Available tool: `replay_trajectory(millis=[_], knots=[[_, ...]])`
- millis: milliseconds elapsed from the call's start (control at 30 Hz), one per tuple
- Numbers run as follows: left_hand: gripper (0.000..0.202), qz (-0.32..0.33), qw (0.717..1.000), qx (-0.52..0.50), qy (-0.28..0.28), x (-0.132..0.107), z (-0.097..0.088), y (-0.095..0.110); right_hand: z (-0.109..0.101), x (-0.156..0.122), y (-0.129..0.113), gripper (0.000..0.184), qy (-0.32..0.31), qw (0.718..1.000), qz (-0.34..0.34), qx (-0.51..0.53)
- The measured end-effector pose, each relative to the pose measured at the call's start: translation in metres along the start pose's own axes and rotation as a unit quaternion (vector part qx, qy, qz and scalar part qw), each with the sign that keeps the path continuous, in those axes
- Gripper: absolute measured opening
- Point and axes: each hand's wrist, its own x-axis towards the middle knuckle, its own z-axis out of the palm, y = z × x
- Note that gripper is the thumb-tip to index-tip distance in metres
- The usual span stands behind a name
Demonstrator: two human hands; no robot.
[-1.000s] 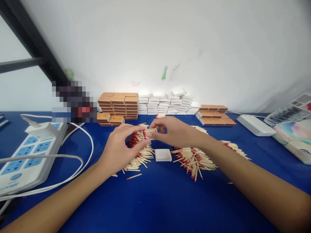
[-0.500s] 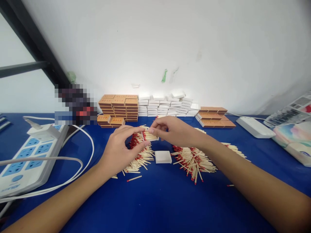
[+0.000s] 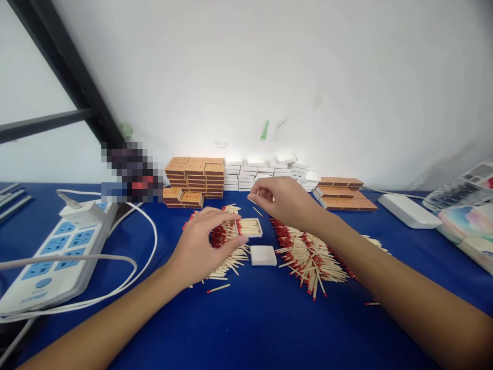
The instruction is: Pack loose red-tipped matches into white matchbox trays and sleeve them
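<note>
My left hand (image 3: 206,241) pinches a small white matchbox tray (image 3: 249,227) filled with red-tipped matches, held just above a loose pile of matches (image 3: 225,246). My right hand (image 3: 283,201) is raised a little behind the tray, its fingers pinched; a single match (image 3: 258,211) shows just under them. An empty white tray (image 3: 263,255) lies on the blue table (image 3: 246,318) between the two piles. A larger heap of matches (image 3: 311,257) spreads under my right forearm.
Along the wall stand stacks of orange matchboxes (image 3: 194,177), white inner trays (image 3: 262,172) and more brown boxes (image 3: 342,192). A white power strip (image 3: 57,252) with cables lies at the left. A white device (image 3: 408,210) and packets (image 3: 468,221) sit at the right.
My right hand has let go of the filled tray and lifted back and to the right. My left hand keeps the tray. The camera tilted slightly.
</note>
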Motion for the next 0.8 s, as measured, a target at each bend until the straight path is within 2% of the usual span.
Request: replay_trajectory(millis=[133, 267, 367, 467, 700, 800], knots=[[0.033, 0.027, 0.999, -0.022, -0.033, -0.004, 0.004, 0.005, 0.011, 0.034, -0.018, 0.019, -0.070, 0.985, -0.132, -0.082], [0.033, 0.031, 0.998, -0.039, -0.047, -0.007, 0.005, 0.008, 0.041, 0.078, -0.046, 0.029, -0.127, 0.961, -0.207, -0.134], [0.030, 0.042, 0.996, -0.051, -0.064, -0.009, 0.004, 0.010, 0.066, 0.102, -0.063, 0.036, -0.128, 0.949, -0.217, -0.191], [0.030, 0.055, 0.995, -0.056, -0.067, -0.008, 0.003, 0.011, 0.082, 0.115, -0.070, 0.032, -0.124, 0.944, -0.227, -0.204], [0.031, 0.061, 0.994, -0.052, -0.067, -0.006, 0.002, 0.011, 0.079, 0.113, -0.068, 0.030, -0.117, 0.952, -0.196, -0.206], [0.030, 0.062, 0.995, -0.050, -0.067, -0.006, 0.002, 0.012, 0.079, 0.110, -0.069, 0.025, -0.106, 0.947, -0.207, -0.220]])
